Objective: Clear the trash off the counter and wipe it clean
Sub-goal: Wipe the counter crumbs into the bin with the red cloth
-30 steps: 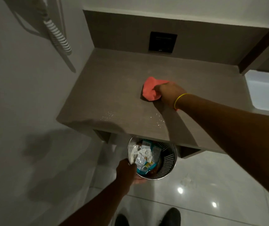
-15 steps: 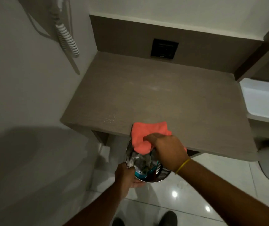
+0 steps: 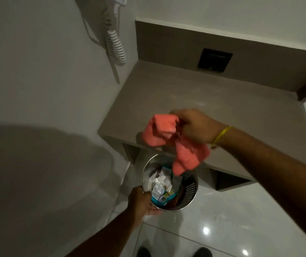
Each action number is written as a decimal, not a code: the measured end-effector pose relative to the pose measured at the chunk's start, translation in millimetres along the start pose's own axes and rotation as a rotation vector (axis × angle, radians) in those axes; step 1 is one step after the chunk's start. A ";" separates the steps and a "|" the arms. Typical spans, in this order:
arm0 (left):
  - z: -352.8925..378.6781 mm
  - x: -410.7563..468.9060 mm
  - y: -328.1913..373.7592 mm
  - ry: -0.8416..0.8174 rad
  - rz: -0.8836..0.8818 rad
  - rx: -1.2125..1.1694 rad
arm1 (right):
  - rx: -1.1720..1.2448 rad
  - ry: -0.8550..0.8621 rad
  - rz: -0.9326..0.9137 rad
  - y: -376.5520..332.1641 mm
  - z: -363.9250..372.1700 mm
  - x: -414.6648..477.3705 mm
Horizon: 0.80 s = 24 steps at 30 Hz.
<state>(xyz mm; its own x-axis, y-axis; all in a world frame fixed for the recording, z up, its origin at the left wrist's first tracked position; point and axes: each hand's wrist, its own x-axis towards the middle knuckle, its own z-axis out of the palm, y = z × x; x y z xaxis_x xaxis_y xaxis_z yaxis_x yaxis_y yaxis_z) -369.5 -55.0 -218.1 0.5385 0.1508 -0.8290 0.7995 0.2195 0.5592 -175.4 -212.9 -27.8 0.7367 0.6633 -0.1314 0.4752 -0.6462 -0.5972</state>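
Coral-pink cloth (image 3: pixel 164 135), soft and bunched, now hangs in the air at frame centre, clenched in the right hand (image 3: pixel 193 127); one fold droops toward the round perforated steel wastebasket (image 3: pixel 190 188) below. A second ago this cloth was pressed flat on the grey-brown matte counter (image 3: pixel 213 101), beside a scatter of white crumbs near the front edge. Half a second ago it was dragged to that edge, over the basket. It has since lifted clear.

Judgement: crumbs were swept off the lip into the bin; cloth is probably being shaken out. No crumbs visible on the counter now, though the cloth covers part of the front edge, so that strip is unverified.

Left hand (image 3: pixel 141 201), lower centre, grips the basket rim and holds it up just under the counter edge. Inside: crumpled white paper and teal-printed wrappers (image 3: pixel 160 191), so the trash is in the bin.

Surfaces: counter dull, faintly streaked; basket shiny, slotted wall; floor tiles (image 3: pixel 222 229) glossy with light spots. White coiled cord (image 3: pixel 116 47) hangs on the wall, upper left.
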 end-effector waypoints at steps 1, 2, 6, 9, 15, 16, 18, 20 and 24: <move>-7.5 -1.1 3.5 -0.005 0.007 -0.023 | -0.042 0.011 0.001 0.3 -5.0 21.3; -14.7 -1.7 7.4 -0.011 0.012 -0.053 | -0.106 0.025 0.013 0.7 -9.2 42.3; -39.8 2.6 17.0 0.002 0.056 -0.082 | -0.446 0.091 0.144 12.5 -3.9 112.3; -53.5 13.8 17.1 0.049 0.064 -0.076 | -0.567 0.117 0.200 24.6 26.1 136.6; -68.7 26.7 22.9 0.077 0.045 -0.110 | -0.490 0.075 0.276 45.0 83.8 131.6; -69.3 27.6 24.4 0.070 0.034 -0.115 | -0.490 0.094 0.283 42.2 89.9 127.8; -68.0 28.6 27.5 0.053 -0.001 -0.120 | -0.482 0.128 0.276 31.1 99.9 118.6; -64.9 31.7 29.4 0.067 -0.016 -0.104 | -0.481 0.159 0.259 17.2 109.9 106.8; -54.6 34.6 32.8 0.074 0.002 -0.078 | -0.504 0.133 0.226 -7.7 138.4 70.1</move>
<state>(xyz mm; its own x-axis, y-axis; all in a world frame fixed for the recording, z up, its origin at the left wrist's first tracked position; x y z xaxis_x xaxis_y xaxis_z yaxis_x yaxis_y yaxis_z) -339.2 10.0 -228.3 0.5166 0.2218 -0.8270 0.7736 0.2932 0.5618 -194.0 -109.2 -141.9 0.8854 0.4556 -0.0922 0.4456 -0.8884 -0.1102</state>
